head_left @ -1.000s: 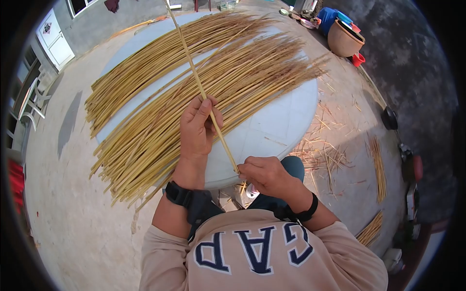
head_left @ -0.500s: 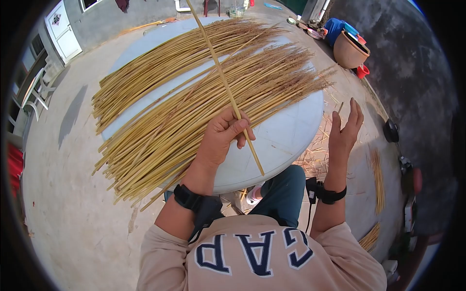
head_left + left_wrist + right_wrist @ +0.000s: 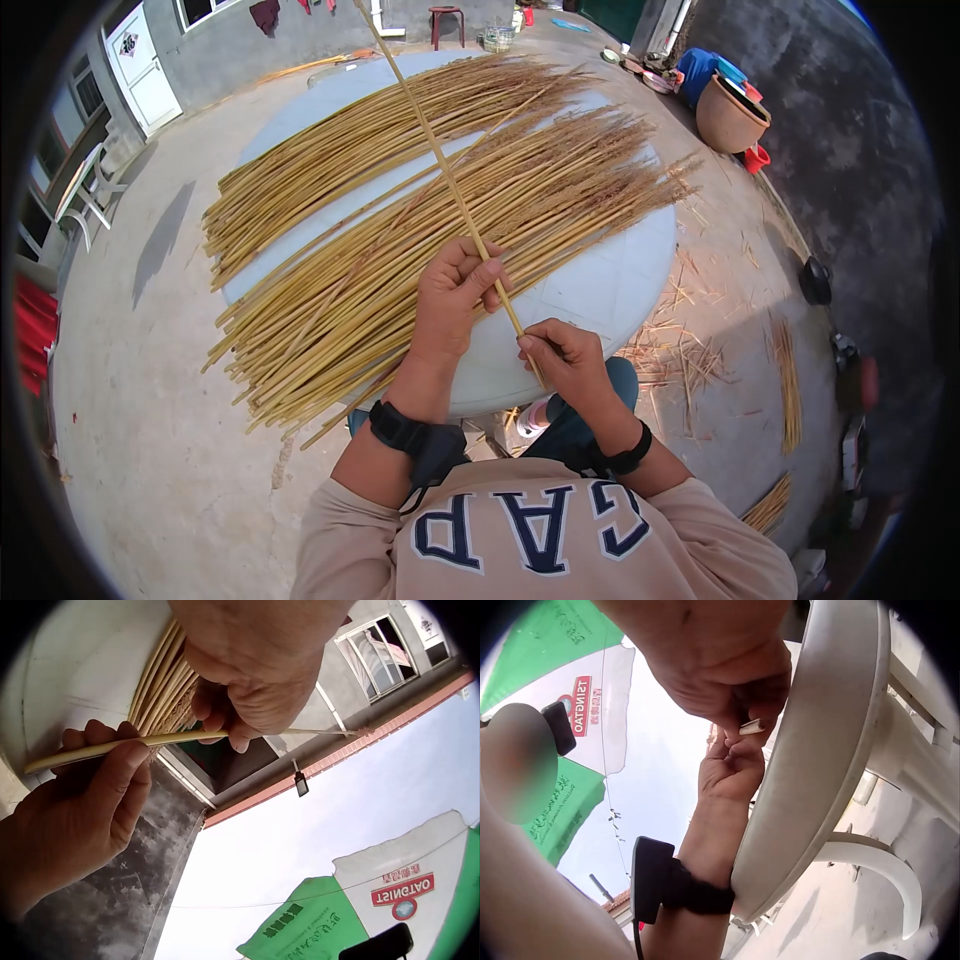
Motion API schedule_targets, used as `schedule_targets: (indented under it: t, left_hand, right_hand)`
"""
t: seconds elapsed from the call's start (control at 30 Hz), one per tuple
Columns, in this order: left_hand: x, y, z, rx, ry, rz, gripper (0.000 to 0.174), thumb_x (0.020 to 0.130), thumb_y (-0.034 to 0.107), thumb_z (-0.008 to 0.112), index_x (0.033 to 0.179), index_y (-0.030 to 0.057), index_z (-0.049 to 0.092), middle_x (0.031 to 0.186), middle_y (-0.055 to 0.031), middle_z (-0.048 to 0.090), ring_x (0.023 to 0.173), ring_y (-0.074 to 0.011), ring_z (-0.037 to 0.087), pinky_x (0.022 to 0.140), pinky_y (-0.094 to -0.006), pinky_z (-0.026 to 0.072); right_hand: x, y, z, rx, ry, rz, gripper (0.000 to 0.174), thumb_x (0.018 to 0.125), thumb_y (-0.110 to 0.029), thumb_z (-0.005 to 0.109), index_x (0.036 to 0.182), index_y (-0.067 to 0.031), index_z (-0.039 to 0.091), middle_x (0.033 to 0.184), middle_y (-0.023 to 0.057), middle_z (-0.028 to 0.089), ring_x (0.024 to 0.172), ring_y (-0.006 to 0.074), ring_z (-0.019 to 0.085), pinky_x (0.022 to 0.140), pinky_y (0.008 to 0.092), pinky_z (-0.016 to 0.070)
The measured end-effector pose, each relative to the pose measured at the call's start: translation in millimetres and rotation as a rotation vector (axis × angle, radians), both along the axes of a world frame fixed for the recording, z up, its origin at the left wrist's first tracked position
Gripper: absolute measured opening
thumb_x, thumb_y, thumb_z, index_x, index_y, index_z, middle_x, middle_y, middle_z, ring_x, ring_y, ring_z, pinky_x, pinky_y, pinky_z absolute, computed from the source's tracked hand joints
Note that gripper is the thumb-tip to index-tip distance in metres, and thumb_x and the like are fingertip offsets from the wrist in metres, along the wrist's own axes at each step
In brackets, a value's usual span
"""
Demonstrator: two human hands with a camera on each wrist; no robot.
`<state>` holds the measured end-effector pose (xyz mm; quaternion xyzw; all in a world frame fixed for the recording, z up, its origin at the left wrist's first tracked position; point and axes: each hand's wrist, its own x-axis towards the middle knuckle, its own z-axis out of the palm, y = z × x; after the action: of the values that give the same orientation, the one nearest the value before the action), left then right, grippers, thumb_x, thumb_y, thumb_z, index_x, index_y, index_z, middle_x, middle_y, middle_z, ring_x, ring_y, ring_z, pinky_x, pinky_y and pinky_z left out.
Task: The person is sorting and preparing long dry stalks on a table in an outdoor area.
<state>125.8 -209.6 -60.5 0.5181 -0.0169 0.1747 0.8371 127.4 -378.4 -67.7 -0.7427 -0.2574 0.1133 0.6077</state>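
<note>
One long pale stalk [image 3: 430,135] slants over the table in the head view. My left hand [image 3: 455,290] pinches it partway along, thumb on top. Closer to its lower end, my right hand [image 3: 567,365] grips the same stalk between thumb and fingers. In the left wrist view the stalk [image 3: 172,738] runs through both the right hand [image 3: 90,802] and the left hand [image 3: 255,667]. The stalk's cut end [image 3: 751,727] sticks out beside the right hand [image 3: 712,667] in the right wrist view. Two spreads of stalks with feathery tips [image 3: 400,260] lie beneath.
The round white table [image 3: 600,280] carries the stalks. Stalk scraps [image 3: 685,365] litter the ground at right, near two small bundles [image 3: 787,385]. A clay pot [image 3: 732,115] stands at the back right, a white chair [image 3: 88,195] at the left.
Half a second ago my right hand was raised off the stalk with fingers spread; now it has come back to grip the stalk's lower part. My left hand has kept its hold.
</note>
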Motion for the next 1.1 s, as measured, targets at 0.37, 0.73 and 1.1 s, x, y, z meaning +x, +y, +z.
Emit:
schedule_targets:
  t: [0.37,0.73,1.1]
  left_hand:
    - [-2.2,0.4,3.9,-0.060,-0.046,-0.092,0.019,0.087,0.010,0.053,0.103,-0.0003,0.056,0.072,-0.0099,0.062,0.055,-0.0088,0.052,0.053,-0.0178,0.0428]
    - [-8.4,14.0,13.1,-0.097,-0.067,0.190,0.020,0.088,0.018,0.055,0.098,0.0012,0.057,0.072,-0.0102,0.062,0.053,-0.0072,0.051,0.049,-0.0173,0.0421]
    - [-73.5,83.4,55.9,-0.138,0.008,0.642,0.016,0.087,0.017,0.057,0.085,0.0019,0.059,0.071,-0.0066,0.061,0.054,-0.0067,0.048,0.048,-0.0184,0.0384]
  right_hand:
    - [0.8,-7.4,3.8,0.150,0.341,0.077,0.018,0.089,-0.018,0.053,0.084,-0.0014,0.056,0.068,0.0023,0.056,0.060,0.0073,0.051,0.056,0.0208,0.0422]
    - [-2.3,-5.6,-18.5,0.047,-0.004,0.020,0.011,0.084,-0.011,0.060,0.083,-0.0005,0.056,0.062,0.0003,0.053,0.054,0.0042,0.045,0.049,0.0193,0.0365]
    - [-1.2,-7.6,-6.8,0.003,-0.408,0.162,0.006,0.077,-0.003,0.063,0.077,0.0001,0.058,0.060,0.0058,0.051,0.050,0.0137,0.047,0.047,0.0246,0.0365]
